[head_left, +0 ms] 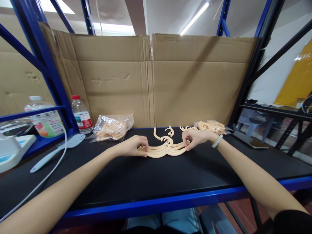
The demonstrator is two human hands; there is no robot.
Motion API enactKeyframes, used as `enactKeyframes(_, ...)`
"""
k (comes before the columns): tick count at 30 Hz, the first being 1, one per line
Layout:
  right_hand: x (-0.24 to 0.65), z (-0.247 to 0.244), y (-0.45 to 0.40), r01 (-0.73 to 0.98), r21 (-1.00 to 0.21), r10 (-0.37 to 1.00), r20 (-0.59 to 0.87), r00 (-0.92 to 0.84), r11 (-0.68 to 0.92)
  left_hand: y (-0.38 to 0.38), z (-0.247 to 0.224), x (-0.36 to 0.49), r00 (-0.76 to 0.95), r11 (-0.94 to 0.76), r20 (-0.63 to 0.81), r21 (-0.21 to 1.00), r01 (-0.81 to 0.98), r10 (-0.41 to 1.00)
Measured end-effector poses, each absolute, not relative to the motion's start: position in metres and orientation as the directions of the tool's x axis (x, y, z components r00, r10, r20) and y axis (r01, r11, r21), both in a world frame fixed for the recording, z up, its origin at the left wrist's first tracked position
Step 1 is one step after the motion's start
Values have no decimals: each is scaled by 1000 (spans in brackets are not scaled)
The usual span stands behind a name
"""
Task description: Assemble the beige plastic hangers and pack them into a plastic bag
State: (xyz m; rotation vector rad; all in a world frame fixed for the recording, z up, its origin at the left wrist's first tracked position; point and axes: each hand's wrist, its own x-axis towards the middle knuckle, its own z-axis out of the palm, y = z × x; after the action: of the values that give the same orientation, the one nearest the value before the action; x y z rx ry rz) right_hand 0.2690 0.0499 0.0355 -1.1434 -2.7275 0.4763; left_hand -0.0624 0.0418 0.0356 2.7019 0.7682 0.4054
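Several cream-coloured clothes hangers point(157, 153) lie together in a stack on the black tabletop, their curved hooks bunched at the far side. My left hand point(136, 146) pinches the left ends of the stack, fingers closed. At the opposite ends, my right hand point(195, 139) grips the hangers between thumb and fingers. Just beyond them lie loose cream pieces: a bent strip point(156, 134) and a hook-shaped piece point(170, 131). More hook pieces point(185, 128) lie partly behind my right hand.
A clear bag of cream parts point(113, 128) sits back left, another bag point(212, 126) back right. Cardboard point(195, 81) walls the back. At left are a red-capped bottle point(81, 115), a pale brush point(58, 151) and a white cable point(63, 146). A phone-like slab point(250, 141) lies right.
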Motion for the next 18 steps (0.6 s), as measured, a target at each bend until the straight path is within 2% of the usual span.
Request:
enactKeyframes(4,278,45,48,667,-404,726,-10,-688,626,39,34,-60,819,-814,173,335,474,548)
enactKeyframes(6,295,52,48,658,-477,776,85,-625,583,37,34,-59,822,-819,158,303,487,547)
enactKeyframes(7,308,53,49,662,-511,821,178,-542,548,36,34,-58,824,-822,150,286,493,547)
enactKeyframes(9,347,52,49,689,-556,876,403,-266,465,34,34,-57,826,-826,142,261,500,545)
enactKeyframes(11,399,41,45,755,-574,854,519,35,318,32,34,-55,832,-834,151,256,489,534)
enactKeyframes(13,456,23,34,800,-587,816,521,251,128,32,34,-54,829,-837,180,269,476,529)
enactKeyframes(15,506,3,18,821,-554,765,465,446,-141,33,34,-53,814,-834,219,281,476,538)
enactKeyframes(18,553,-21,-5,825,-500,725,462,510,-262,37,32,-53,781,-820,265,282,498,566)
